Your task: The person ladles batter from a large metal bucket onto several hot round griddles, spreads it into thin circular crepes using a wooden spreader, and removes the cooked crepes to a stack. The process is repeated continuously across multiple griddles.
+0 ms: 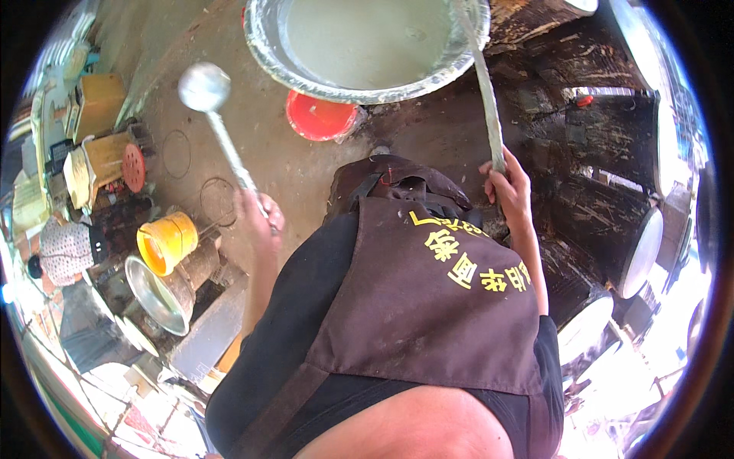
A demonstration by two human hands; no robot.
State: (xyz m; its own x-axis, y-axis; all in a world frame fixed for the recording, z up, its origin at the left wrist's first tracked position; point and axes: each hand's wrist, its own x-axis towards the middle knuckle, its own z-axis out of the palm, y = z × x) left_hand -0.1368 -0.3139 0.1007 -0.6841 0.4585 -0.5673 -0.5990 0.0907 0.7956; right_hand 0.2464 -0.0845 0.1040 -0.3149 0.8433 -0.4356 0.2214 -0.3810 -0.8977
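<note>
My left hand (258, 220) is closed round the handle of a long ladle (228, 145). The ladle's round bowl, pale and slightly smeared by motion, hangs over the floor to the left of a large basin (269, 63). Pale grey-green liquid (363, 38) fills much of the basin, and its rim is crusted with whitish residue. In my right hand (511, 187) is a long, whitish-coated stick (487, 96). It crosses the basin's right rim, its far end running over the liquid to the picture's top edge; whether that end dips in I cannot tell.
A red bucket (319, 116) stands on the floor just below the basin. To the left are a yellow bucket (170, 243), a metal basin (158, 297) and a red perforated disc (134, 168). Dark barrel-like containers (592, 145) line the right. A person (70, 249) is at far left.
</note>
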